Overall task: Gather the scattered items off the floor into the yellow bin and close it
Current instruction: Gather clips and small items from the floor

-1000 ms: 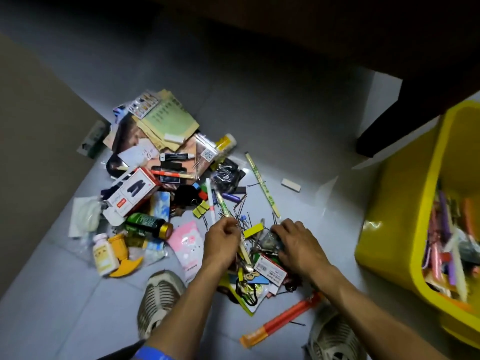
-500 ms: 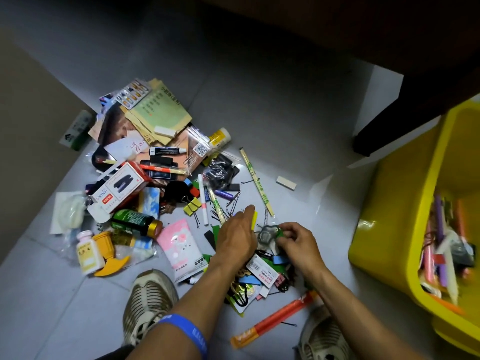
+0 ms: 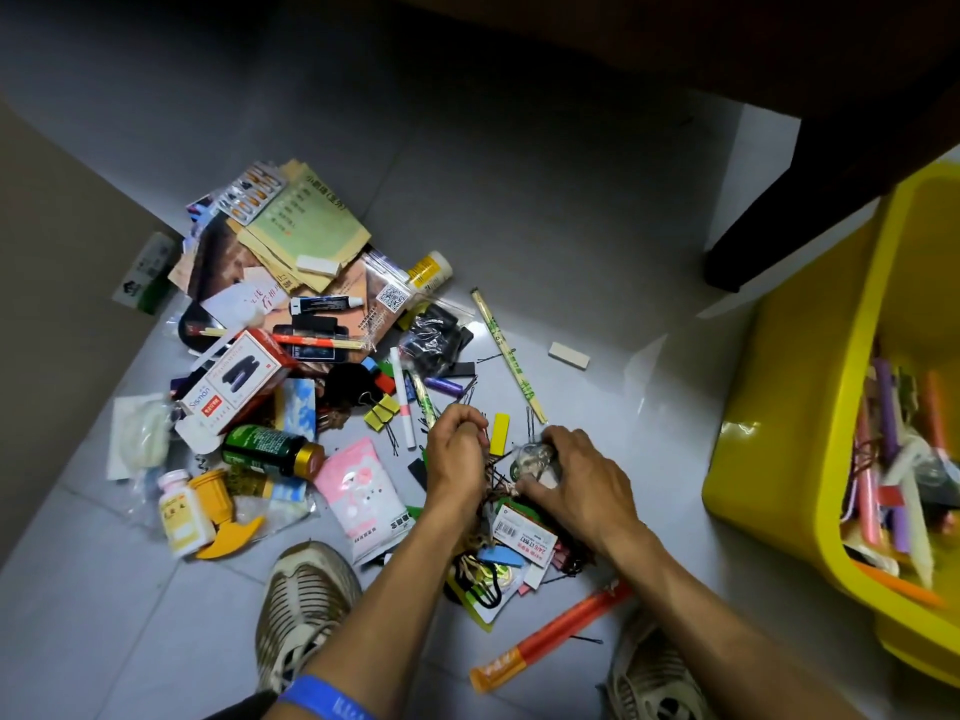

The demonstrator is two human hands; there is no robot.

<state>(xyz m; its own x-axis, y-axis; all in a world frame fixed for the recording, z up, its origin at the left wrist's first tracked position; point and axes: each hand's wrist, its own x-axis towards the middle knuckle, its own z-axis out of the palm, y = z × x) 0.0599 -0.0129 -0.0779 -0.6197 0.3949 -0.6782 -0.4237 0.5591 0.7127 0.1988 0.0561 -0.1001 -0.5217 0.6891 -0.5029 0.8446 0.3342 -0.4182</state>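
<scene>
The grey tiled floor (image 3: 545, 210) spreads out under me, and the yellow bin (image 3: 789, 449) stands open on my right, already partly filled with pens and sticks, no lid in view. The scattered heap (image 3: 311, 356) lies in front of my shoes: papers and envelopes at the far end, a red and white box (image 3: 234, 381), a green bottle (image 3: 270, 452), a pink packet (image 3: 363, 485), and an orange tube (image 3: 550, 636) close to my right shoe. Both my hands work at the near end of the heap, just beside each other. My left hand (image 3: 457, 459) is curled in a loose fist, pinching a tangle of thin dark hairpins (image 3: 496, 475) that trail down from it. My right hand (image 3: 582, 480) is clenched over a small crinkled clear packet (image 3: 532, 459). To do this well, I judge I should sweep the pins together flat against the floor before lifting, since they are thin and slip out singly; more of them lie loose near the yellow clips (image 3: 382, 410). I would keep both fists tight, carry them low across to the bin, and let go only once well inside its rim. Most of the heap is not yet gathered.
</scene>
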